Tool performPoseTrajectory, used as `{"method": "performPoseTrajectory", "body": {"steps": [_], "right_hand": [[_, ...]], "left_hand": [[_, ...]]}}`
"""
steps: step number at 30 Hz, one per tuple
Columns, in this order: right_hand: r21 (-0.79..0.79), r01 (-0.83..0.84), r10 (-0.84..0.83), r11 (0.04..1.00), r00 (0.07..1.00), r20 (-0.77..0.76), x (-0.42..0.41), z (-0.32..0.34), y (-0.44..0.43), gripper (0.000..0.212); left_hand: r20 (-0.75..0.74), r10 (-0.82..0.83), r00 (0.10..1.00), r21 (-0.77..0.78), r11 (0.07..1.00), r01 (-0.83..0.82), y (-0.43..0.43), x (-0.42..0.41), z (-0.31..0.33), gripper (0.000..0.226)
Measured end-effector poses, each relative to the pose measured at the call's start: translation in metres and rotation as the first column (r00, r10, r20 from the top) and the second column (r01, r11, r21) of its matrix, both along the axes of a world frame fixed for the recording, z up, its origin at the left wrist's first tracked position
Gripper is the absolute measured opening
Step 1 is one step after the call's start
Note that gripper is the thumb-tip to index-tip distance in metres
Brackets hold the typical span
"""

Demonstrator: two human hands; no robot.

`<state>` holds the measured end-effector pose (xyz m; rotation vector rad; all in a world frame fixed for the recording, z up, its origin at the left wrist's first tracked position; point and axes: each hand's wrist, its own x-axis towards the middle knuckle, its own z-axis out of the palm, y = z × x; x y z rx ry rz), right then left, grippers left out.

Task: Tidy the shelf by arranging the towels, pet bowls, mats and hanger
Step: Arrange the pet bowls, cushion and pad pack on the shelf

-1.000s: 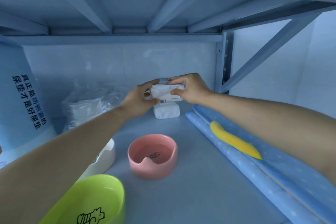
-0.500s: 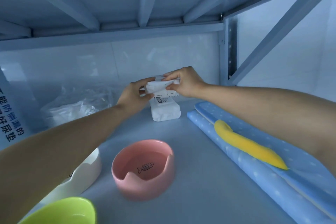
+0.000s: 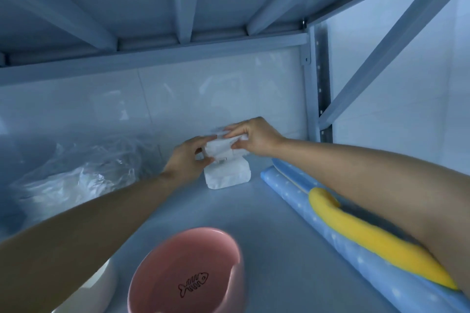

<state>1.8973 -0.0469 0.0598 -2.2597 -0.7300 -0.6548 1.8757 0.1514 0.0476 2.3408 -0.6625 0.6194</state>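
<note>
1. Nearest, short of both hands, a pink pet bowl (image 3: 185,272) is sitting on the shelf (image 3: 254,223). A white bowl (image 3: 101,287) is peeking out under the left forearm.
2. Under the right forearm, rolled blue mats (image 3: 287,185) are lying with a yellow hanger (image 3: 368,239) resting on them.
3. Left of the left hand (image 3: 188,160), a crumpled plastic bag (image 3: 84,178) is lying.
4. Farthest back, the left hand and right hand (image 3: 254,137) are pinching a white towel pack (image 3: 221,147) with curled fingers, directly above a second pack (image 3: 227,175).

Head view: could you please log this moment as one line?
left hand: grips upper white towel pack | right hand: pinches same pack | lower white towel pack: on shelf, beneath it | pink pet bowl: untouched
</note>
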Motion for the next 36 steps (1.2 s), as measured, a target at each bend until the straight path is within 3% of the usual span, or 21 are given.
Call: {"method": "performPoseTrajectory", "body": {"steps": [3,7,15,22,24,27,29,31,34,36], "right_hand": [[-0.068,0.016,-0.021,0.998,0.997,-0.076,0.008,-0.009,-0.003,0.043],[-0.08,0.054,-0.057,0.995,0.997,-0.043,0.007,-0.009,-0.004,0.063],[-0.045,0.047,-0.041,0.998,0.991,0.128,0.002,-0.011,-0.007,0.028],[-0.125,0.136,-0.114,0.983,0.979,0.168,0.009,-0.014,-0.001,0.025],[-0.211,0.151,-0.097,0.966,0.964,0.248,0.003,-0.012,-0.005,0.029],[-0.435,0.224,0.066,0.872,0.828,0.557,-0.003,-0.01,-0.014,0.033],[-0.539,0.259,0.179,0.801,0.756,0.63,-0.001,-0.013,-0.018,0.036],[-0.607,0.266,0.208,0.749,0.775,0.596,-0.001,-0.016,-0.018,0.04],[-0.701,0.274,0.097,0.658,0.893,0.44,0.0,-0.016,-0.017,0.047],[-0.752,0.271,0.053,0.6,0.925,0.375,0.0,-0.012,-0.018,0.054]], "left_hand": [[0.053,0.028,0.998,0.158,0.987,-0.036,-0.003,0.003,-0.002,0.047],[0.09,0.034,0.995,0.239,0.97,-0.055,-0.001,0.006,0.007,0.044],[0.232,-0.002,0.973,0.301,0.951,-0.07,0.005,0.002,0.006,0.031],[0.232,0.121,0.965,0.343,0.919,-0.197,-0.003,0.01,0.01,0.035],[0.268,0.101,0.958,0.393,0.896,-0.205,-0.001,0.01,0.01,0.041],[0.406,-0.041,0.913,0.588,0.776,-0.227,0.014,0.009,0.003,0.063],[0.435,-0.093,0.896,0.647,0.724,-0.24,0.022,0.009,-0.004,0.078],[0.366,-0.061,0.929,0.699,0.677,-0.231,0.02,0.006,-0.011,0.082],[0.22,0.036,0.975,0.781,0.591,-0.199,0.016,0.005,-0.01,0.082],[0.176,0.028,0.984,0.793,0.588,-0.159,0.013,0.004,-0.006,0.082]]}}
